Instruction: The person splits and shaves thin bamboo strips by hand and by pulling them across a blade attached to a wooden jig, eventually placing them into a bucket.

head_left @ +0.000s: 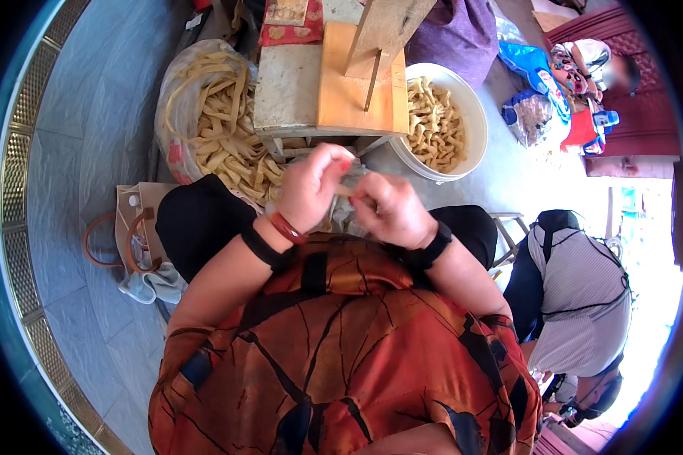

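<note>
Both hands meet above my lap with a short pale yellowish strip (pixel 344 191) between them, partly hidden by the fingers. My left hand (pixel 311 188) is closed, thumb and fingers pinching one end. My right hand (pixel 393 211) curls closed around the other end, slightly blurred. Beyond my left hand, a clear plastic bag (pixel 176 102) holds a heap of long, flat strips (pixel 228 114) of the same colour. Past my right hand stands a white bucket (pixel 474 129) full of small knotted pieces (pixel 435 125).
A low table (pixel 287 102) stands ahead, bearing a wooden board (pixel 334 91) with an upright plank and thin rod. A handbag (pixel 135 227) sits at my left. Another person (pixel 584 296) bends over at my right; a further person (pixel 584 64) sits beyond blue-and-white bags (pixel 535 76).
</note>
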`<state>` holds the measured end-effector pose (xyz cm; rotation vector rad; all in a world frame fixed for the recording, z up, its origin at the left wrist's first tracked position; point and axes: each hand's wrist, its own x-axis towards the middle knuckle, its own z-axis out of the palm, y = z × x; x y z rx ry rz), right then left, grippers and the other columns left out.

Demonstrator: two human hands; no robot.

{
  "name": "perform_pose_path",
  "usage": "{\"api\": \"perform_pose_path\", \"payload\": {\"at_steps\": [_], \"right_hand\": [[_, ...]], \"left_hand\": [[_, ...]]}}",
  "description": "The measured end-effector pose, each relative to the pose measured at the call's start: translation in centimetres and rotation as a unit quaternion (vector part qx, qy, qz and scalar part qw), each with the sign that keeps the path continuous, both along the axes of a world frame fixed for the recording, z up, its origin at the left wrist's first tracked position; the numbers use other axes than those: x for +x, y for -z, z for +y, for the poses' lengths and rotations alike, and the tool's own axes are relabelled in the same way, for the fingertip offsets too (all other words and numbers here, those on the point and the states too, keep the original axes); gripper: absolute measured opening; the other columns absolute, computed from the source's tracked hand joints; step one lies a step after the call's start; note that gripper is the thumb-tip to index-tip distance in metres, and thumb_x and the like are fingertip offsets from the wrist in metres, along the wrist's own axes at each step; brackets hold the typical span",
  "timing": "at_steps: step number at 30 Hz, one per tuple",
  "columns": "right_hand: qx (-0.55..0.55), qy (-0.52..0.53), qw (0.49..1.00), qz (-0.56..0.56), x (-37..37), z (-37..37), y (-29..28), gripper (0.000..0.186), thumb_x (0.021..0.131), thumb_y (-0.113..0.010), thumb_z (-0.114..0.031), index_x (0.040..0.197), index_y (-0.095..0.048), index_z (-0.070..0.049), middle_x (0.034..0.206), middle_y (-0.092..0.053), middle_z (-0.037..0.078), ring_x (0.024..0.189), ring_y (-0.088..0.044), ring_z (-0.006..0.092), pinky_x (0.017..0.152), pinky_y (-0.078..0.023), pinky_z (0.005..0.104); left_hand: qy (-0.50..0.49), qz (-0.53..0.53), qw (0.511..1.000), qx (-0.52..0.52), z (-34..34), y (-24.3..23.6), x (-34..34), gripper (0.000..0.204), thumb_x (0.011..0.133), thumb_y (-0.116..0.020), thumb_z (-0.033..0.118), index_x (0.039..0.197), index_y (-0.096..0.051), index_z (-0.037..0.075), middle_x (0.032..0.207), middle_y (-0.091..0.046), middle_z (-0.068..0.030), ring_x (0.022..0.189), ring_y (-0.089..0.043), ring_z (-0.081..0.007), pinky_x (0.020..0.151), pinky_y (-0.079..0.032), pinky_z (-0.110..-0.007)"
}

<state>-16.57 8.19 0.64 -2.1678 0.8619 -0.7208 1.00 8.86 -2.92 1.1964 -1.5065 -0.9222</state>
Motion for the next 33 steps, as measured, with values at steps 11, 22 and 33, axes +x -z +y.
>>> {"api": "perform_pose_path", "payload": {"at_steps": [11,22,33], "right_hand": [[-0.088,0.1,0.991,-0.011,-1.9,-5.8,-1.3,0.013,0.077,-0.059,0.004,0.086,-0.056,-0.004,0.079,-0.056,0.014,0.069,-0.058,0.0302,0.061,-0.048,0.0355],[-0.234,0.318,0.893,0.217,-8.0,-11.5,2.8,0.022,0.083,-0.055,-0.013,0.104,-0.057,-0.006,0.1,-0.063,0.015,0.094,-0.058,0.0343,0.084,-0.044,0.0453],[-0.249,0.138,0.958,0.032,-3.5,-3.2,1.3,0.024,0.07,-0.063,-0.001,0.093,-0.06,-0.006,0.068,-0.056,0.007,0.061,-0.056,0.0274,0.057,-0.046,0.0382]], "left_hand": [[0.144,0.099,0.964,0.2,-5.7,-1.4,3.1,0.02,0.095,-0.052,0.022,0.082,-0.055,0.007,0.061,-0.037,0.0077,0.053,-0.033,-0.0026,0.05,-0.028,-0.019],[-0.069,-0.143,0.985,0.074,-7.5,-0.8,2.5,0.021,0.091,-0.056,0.019,0.081,-0.055,0.001,0.06,-0.053,-0.008,0.055,-0.05,-0.0164,0.054,-0.041,-0.031],[0.259,0.295,0.823,0.411,-1.4,0.4,2.6,0.015,0.094,-0.05,0.018,0.088,-0.055,0.005,0.063,-0.048,0.0029,0.052,-0.04,-0.0045,0.045,-0.03,-0.019]]}}
